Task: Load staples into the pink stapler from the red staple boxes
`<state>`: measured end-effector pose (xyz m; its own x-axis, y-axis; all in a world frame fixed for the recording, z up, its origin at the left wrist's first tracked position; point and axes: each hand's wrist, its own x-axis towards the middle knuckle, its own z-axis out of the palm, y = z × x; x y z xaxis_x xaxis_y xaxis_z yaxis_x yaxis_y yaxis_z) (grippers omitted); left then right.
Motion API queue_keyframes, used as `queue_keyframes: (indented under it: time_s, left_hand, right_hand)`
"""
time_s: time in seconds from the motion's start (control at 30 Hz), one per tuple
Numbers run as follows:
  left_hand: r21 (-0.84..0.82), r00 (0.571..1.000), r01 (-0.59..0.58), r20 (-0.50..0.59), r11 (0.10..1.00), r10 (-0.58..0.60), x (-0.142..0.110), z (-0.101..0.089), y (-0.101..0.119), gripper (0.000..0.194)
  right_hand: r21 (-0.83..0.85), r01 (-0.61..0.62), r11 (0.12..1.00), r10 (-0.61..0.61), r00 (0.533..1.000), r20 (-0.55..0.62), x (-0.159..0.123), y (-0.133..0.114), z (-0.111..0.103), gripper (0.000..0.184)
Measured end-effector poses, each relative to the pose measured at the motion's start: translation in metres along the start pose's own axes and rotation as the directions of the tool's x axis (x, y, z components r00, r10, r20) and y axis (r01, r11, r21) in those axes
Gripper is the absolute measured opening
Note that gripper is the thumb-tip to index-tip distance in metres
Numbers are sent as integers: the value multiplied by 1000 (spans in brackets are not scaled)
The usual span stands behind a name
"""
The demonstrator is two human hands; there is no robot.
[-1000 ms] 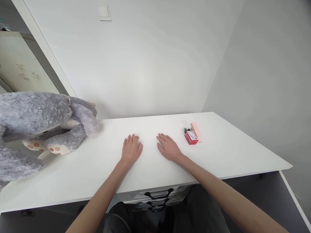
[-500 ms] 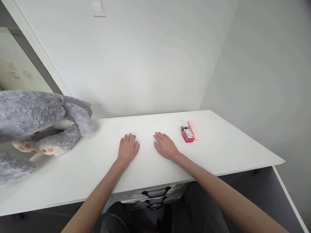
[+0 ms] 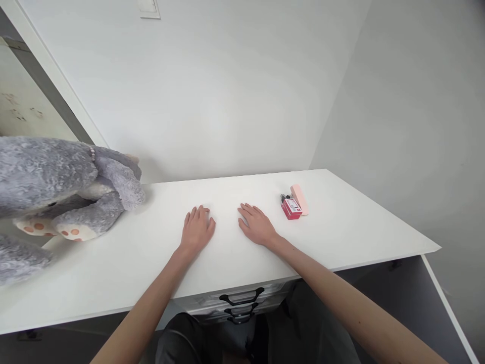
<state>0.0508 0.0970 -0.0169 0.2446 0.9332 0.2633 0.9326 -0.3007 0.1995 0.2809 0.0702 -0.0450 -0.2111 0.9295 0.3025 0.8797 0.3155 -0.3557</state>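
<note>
My left hand point(image 3: 197, 229) and my right hand point(image 3: 257, 226) both lie flat, palm down, on the white desk point(image 3: 341, 232), fingers stretched out and holding nothing. They rest side by side near the desk's middle, a short gap between them. To the right of my right hand sit a small red box point(image 3: 291, 209) and a pale pink stapler-like object point(image 3: 299, 199), touching each other. Neither hand touches them.
A large grey plush toy point(image 3: 56, 189) with pink-padded paws lies on the desk's left end. A drawer unit with black handles point(image 3: 241, 298) stands under the desk's front edge. Walls close off the back and right. A light switch point(image 3: 149, 8) is on the back wall.
Both hands stay flat in place. The view has shifted slightly, so everything sits a little further left and higher in the picture.
</note>
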Motion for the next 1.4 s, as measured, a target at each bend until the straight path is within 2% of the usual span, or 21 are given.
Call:
queue_keyframes:
  time_s: [0.53, 0.8, 1.4]
  left_hand:
    - [-29, 1000, -11, -11, 1000, 11, 0, -1, -1, 44]
    - [-41, 1000, -13, -10, 999, 13, -1, -1, -2, 45]
    - [-53, 999, -11, -36, 999, 9, -1, 3, -5, 42]
  right_hand:
    - [44, -8, 999, 9, 1000, -25, -10, -7, -3, 47]
    - [8, -8, 1000, 8, 1000, -26, -9, -7, -3, 48]
    - [41, 1, 999, 0, 1000, -9, -10, -7, -3, 49]
